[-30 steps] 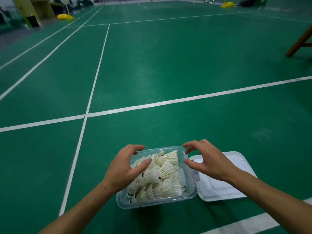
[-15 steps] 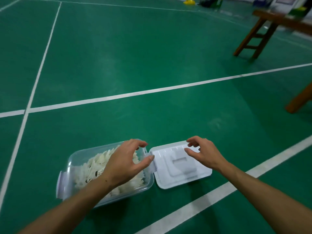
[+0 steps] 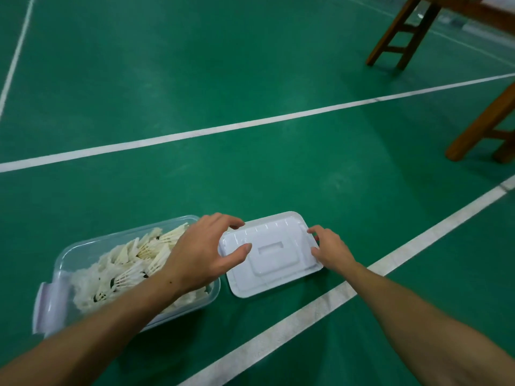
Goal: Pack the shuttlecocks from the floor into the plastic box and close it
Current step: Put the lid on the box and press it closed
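A clear plastic box (image 3: 83, 247) stands on the green floor at the lower left, filled with several white shuttlecocks (image 3: 131, 263). Its white lid (image 3: 270, 257) lies flat on the floor just right of the box, handle recess up. My left hand (image 3: 200, 257) reaches over the box's right end with fingers spread, thumb and forefinger around the lid's left edge. My right hand (image 3: 331, 250) has its fingertips pinched on the lid's right edge. No loose shuttlecock shows on the floor.
Wooden bench legs stand at the upper right (image 3: 401, 37) and at the right edge (image 3: 479, 126). White court lines cross the floor, one (image 3: 223, 128) beyond the box and one (image 3: 320, 302) diagonal just in front of the lid. A pale latch flap (image 3: 50, 307) hangs on the box's left end.
The view has swung right and down. Both hands moved from above the box to the lid: the left now spans its left edge, the right has closed on its right edge.
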{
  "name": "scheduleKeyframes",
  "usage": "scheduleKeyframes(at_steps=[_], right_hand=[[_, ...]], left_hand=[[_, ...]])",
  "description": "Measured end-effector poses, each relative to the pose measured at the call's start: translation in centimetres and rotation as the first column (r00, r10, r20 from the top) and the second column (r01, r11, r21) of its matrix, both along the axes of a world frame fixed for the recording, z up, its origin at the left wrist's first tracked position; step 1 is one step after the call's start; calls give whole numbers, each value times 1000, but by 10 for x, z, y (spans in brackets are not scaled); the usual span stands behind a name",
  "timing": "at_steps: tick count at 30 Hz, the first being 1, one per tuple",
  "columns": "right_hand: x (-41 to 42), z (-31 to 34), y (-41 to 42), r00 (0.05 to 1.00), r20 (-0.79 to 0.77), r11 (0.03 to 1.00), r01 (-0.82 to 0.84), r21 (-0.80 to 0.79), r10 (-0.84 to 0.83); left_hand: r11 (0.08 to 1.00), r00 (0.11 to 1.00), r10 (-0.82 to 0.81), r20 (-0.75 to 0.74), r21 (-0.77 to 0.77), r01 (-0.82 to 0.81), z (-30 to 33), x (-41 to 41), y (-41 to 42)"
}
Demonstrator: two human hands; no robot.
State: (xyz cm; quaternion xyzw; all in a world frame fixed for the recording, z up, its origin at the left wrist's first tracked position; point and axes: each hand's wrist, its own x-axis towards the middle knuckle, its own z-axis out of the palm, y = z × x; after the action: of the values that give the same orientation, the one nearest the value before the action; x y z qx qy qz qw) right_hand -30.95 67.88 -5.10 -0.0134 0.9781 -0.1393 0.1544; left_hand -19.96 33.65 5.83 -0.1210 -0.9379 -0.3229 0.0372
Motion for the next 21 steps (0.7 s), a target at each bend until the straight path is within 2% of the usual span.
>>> scheduleKeyframes(at_steps=[7, 11, 21], right_hand=[[-2, -2, 4, 982, 59, 976, 185, -118, -179], [-11, 11, 10, 977, 102, 959, 206, -195, -189], [-43, 91, 10, 946, -125, 900, 236, -366, -299]], left_hand=[[999, 999, 33, -1, -4, -33, 4, 5, -10], [998, 998, 58, -2, 4, -58, 11, 10, -18], [986, 991, 136, -8, 100, -134, 20, 9, -43]])
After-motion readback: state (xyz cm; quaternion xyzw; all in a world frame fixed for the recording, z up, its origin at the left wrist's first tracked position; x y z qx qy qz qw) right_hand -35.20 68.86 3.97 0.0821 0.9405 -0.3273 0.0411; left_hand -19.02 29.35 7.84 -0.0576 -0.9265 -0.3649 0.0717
